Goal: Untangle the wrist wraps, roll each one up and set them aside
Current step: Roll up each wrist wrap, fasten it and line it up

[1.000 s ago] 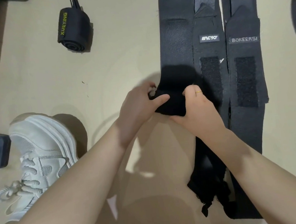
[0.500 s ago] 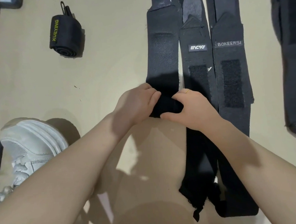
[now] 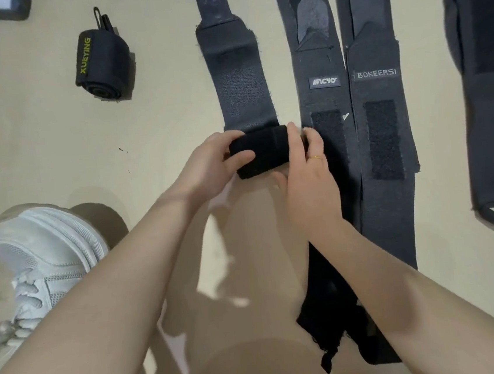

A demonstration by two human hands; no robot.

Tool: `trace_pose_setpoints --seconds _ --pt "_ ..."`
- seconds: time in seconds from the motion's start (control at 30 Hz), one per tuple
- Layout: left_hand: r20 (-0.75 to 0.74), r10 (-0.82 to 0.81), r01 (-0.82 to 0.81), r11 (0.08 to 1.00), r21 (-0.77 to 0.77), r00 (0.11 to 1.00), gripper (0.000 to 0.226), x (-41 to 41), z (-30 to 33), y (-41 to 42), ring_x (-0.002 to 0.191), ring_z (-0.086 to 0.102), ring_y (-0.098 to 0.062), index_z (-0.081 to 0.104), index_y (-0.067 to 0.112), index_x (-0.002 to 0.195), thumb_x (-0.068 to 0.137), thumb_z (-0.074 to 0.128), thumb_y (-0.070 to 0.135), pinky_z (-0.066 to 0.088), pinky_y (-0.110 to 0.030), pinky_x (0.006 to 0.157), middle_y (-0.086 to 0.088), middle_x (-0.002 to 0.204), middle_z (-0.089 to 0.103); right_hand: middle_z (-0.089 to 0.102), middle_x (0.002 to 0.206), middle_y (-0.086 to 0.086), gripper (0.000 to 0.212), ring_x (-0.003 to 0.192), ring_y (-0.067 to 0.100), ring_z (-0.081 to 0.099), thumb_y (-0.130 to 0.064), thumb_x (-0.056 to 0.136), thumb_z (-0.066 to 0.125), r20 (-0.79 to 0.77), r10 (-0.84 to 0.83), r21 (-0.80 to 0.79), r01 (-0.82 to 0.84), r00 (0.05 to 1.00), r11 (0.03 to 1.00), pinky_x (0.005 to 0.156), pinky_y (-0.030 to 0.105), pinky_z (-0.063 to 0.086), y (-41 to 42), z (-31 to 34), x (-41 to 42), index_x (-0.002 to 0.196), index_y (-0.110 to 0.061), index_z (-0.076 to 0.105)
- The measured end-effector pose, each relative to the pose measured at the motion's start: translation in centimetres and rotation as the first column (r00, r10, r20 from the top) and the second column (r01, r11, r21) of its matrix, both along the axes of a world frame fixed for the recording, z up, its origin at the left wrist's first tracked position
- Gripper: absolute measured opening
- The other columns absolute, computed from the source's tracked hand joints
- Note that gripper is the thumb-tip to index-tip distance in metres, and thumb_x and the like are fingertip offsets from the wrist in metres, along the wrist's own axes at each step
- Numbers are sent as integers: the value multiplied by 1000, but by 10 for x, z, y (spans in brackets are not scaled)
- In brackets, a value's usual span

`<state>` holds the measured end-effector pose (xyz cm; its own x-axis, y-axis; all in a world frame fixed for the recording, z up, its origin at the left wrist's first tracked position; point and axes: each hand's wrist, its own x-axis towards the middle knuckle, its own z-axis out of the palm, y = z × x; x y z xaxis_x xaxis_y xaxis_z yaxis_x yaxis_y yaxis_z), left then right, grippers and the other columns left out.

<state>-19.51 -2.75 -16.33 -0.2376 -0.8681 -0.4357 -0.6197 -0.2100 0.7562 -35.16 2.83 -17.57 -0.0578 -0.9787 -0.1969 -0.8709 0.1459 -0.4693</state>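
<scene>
Wrist wrap [image 3: 240, 87] lies flat on the floor [image 3: 52, 146], its near end a small roll [image 3: 262, 154] pinched between the left hand [image 3: 207, 169] and right hand [image 3: 309, 180], and a loose squeeze could let it spring open or go crooked.

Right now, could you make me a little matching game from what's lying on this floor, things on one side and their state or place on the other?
Things:
1. XUEYING wrap
2. BOKEERSI wrap
3. half-rolled wrap
4. white sneaker

States:
A. lying flat, unrolled
B. gripped by left hand and right hand
C. fully rolled, set aside at upper left
D. at lower left

Pairs: 1-C, 2-A, 3-B, 4-D
</scene>
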Motion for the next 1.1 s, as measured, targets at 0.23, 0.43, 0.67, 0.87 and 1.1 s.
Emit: trace_pose_setpoints --seconds 0.23,0.43,0.67,0.87,1.1 --pt "-44 69 -60 984 165 997 22 7 0 -23 71 54 -16 62 10 91 93 54 31 44 -34 74 -8 82 63 48 140 17 54 122 41 48 1 81 44 -314 225 -399 -344 922 850 100 51 41 -34 -22 -18 132 -17 41" --pt "16 421 -420 903 85 907 25 -20 5 -26 72 54 -19 48 13 87 93 51 37 50 -35 64 -7 88 57 59 128 10 51 125 35 49 -4 68 77 -258 461 -153 -507 849 849 98 48 41 -86 -11 -32 116 -10 60" --pt "-97 472 -421 847 323 876 31 -17 67 -54 79 56 -17 60 14 81 97 36 25 48 -26 76 -4 84 61 60 102 -8 45 92 7 56 -29 78 73 414 18 268 -140 910 953 97 35 42 -82 53 -34 116 -23 51" --pt "-250 213 -155 960 232 944 30 -29 159 -76 83 62 -16 63 4 97 96 50 32 51 -23 76 -6 96 65 69 93 -4 7 86 10 66 -20 91 58 763 -389 363 156 517 919 71 17 52 -96 147 -42 97 -22 60" --pt "-70 78 -89 981 -173 995 86 -56 283 -80 99 50 -12 25 28 143 75 78 23 42 -16 83 2 115 43 71 91 -3 33 83 13 64 -45 84 61 676 -450 474 123 584 872 62 22 43 -112 275 -67 100 -17 66"
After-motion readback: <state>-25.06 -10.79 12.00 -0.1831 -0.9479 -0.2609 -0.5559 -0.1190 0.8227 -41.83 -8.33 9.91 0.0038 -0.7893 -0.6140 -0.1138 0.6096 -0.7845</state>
